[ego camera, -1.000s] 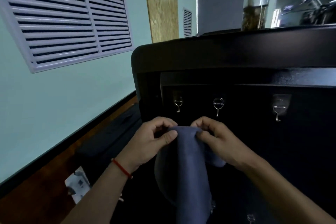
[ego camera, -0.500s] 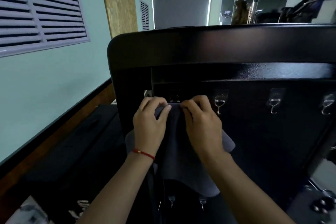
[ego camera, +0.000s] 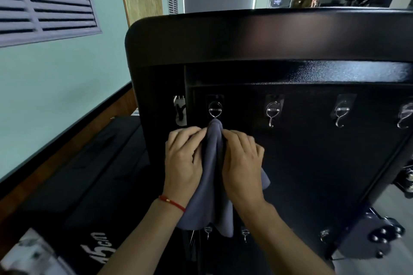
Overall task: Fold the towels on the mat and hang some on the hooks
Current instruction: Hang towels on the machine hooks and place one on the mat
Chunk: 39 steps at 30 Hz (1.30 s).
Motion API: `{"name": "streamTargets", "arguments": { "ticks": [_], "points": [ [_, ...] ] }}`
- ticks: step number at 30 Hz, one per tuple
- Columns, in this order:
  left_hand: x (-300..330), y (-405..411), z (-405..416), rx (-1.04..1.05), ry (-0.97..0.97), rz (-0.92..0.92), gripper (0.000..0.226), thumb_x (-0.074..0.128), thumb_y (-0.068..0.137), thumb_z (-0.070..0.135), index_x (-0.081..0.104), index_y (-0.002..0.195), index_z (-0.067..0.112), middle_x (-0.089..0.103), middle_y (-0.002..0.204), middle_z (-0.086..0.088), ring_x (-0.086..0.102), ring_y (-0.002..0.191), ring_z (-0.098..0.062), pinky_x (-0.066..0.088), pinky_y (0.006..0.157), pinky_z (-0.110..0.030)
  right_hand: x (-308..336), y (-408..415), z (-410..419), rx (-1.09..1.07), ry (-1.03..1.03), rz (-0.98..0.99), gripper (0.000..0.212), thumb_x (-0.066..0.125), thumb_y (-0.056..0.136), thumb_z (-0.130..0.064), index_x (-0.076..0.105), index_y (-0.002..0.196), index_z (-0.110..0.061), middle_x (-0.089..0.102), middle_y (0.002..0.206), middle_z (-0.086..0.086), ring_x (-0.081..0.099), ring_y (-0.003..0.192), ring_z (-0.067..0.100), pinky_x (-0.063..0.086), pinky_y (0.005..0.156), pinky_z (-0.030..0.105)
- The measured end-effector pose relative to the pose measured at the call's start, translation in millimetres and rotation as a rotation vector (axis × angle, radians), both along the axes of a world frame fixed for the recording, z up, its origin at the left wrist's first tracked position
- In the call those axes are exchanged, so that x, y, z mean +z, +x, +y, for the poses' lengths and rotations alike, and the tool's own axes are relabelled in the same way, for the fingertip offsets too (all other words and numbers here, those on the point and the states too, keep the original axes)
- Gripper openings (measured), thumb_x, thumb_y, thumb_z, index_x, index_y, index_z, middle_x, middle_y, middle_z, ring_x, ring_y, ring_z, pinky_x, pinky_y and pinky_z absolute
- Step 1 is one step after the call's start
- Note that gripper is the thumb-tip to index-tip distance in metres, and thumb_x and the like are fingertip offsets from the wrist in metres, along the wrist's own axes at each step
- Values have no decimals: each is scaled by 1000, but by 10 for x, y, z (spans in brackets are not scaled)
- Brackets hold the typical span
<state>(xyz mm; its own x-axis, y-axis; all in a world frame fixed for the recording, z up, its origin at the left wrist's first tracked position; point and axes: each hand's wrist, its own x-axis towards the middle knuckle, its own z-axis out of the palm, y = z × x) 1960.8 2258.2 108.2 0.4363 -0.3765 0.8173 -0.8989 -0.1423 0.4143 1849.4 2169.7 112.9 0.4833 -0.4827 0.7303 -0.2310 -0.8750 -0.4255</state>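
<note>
Head view, item one: a grey-blue soft cloth towel (ego camera: 215, 176), bunched at its top and caught on the leftmost silver metal hook (ego camera: 215, 111) of the upper row on the black metal panel (ego camera: 312, 163), near that panel's left edge. We judge the hanging of this towel nearly done: its peak touches the hook's lower curve, though we cannot tell whether the cloth is fully threaded over it. Its body drapes down between our wrists; its lower corners reach a second row of small hooks (ego camera: 245, 233) near the panel's bottom.

Item two: three more silver hooks (ego camera: 273, 112) to the right along the upper row, all bare. We judge further towels could go there; the mat and any folded towels lie outside what we see.

Item three: our left hand (ego camera: 183, 158), a red cord at its wrist, fingers curled and pinching the towel's left side just below the hook.

Item four: our right hand (ego camera: 242, 163), mirrored, fingers pinching the towel's right side, knuckles facing us
</note>
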Motion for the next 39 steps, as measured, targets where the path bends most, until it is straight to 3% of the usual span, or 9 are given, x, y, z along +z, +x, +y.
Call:
{"name": "streamTargets", "arguments": {
  "ticks": [4, 7, 9, 14, 18, 22, 30, 35, 39],
  "points": [
    [-113, -187, 121, -134, 47, 216, 36, 59, 102, 27, 59, 137, 20, 61, 132, 9, 55, 121, -2, 49, 101, -28, -54, -90, 82, 201, 230, -60, 33, 38, 104, -20, 64, 125, -18, 69, 111, -3, 59, 106, 6, 43, 96, 26],
    [-290, -259, 200, -222, 113, 325, 50, 47, 99, 47, 50, 144, 25, 55, 140, 8, 52, 128, -4, 49, 106, -35, -218, -207, 120, 177, 190, -21, 32, 38, 109, -28, 59, 134, -29, 64, 122, -15, 49, 126, 6, 34, 108, 32],
    [-336, -285, 232, -315, 120, 407, 52, 44, 101, 46, 44, 149, 26, 50, 148, 8, 46, 137, -6, 45, 111, -40, -246, -253, 146, 366, 449, -115, 31, 42, 111, -25, 56, 136, -36, 65, 122, -14, 59, 121, 10, 46, 102, 31],
    [-285, -432, 367, -559, 95, 596, 60, 43, 102, 42, 27, 157, 26, 37, 157, 22, 35, 145, -1, 34, 113, -17, -326, -372, 301, 494, 591, -98, 40, 40, 110, -23, 42, 147, -37, 60, 136, -16, 59, 126, 11, 49, 101, 29],
    [-413, -353, 444, -612, 185, 722, 72, 54, 94, 51, 21, 156, 37, 37, 152, 31, 37, 142, 4, 37, 107, -12, -627, -459, 210, 505, 661, -34, 39, 41, 110, -25, 37, 146, -41, 58, 138, -14, 59, 126, 12, 52, 100, 31],
    [-519, -287, 503, -592, 256, 724, 85, 65, 87, 53, 18, 156, 38, 40, 145, 39, 41, 137, 8, 42, 104, -13, -883, -535, 68, 285, 538, 119, 41, 33, 104, -52, 39, 144, -52, 39, 141, -17, 42, 134, 10, 45, 108, 39],
    [-481, -244, 501, -528, 321, 705, 62, 59, 99, 30, 24, 151, 34, 50, 127, 43, 52, 123, 11, 47, 92, -9, -794, -482, 14, 354, 634, 54, 29, 46, 108, -35, 45, 138, -34, 62, 126, -15, 62, 115, 7, 55, 94, 36],
    [-534, -242, 448, -265, 333, 544, 56, 62, 96, 41, 33, 145, 41, 50, 137, 16, 50, 126, -3, 53, 97, -35, -865, -537, -120, 105, 367, 155, 42, 48, 105, -47, 45, 145, -34, 41, 140, -14, 46, 126, 7, 49, 103, 40],
    [-536, -349, 462, -223, 259, 584, 61, 62, 95, 47, 34, 148, 39, 47, 144, 13, 48, 130, -3, 52, 100, -36, -901, -613, -92, 87, 430, 137, 49, 52, 103, -45, 44, 148, -27, 42, 142, -10, 48, 126, 6, 45, 100, 19]
  ]
}}
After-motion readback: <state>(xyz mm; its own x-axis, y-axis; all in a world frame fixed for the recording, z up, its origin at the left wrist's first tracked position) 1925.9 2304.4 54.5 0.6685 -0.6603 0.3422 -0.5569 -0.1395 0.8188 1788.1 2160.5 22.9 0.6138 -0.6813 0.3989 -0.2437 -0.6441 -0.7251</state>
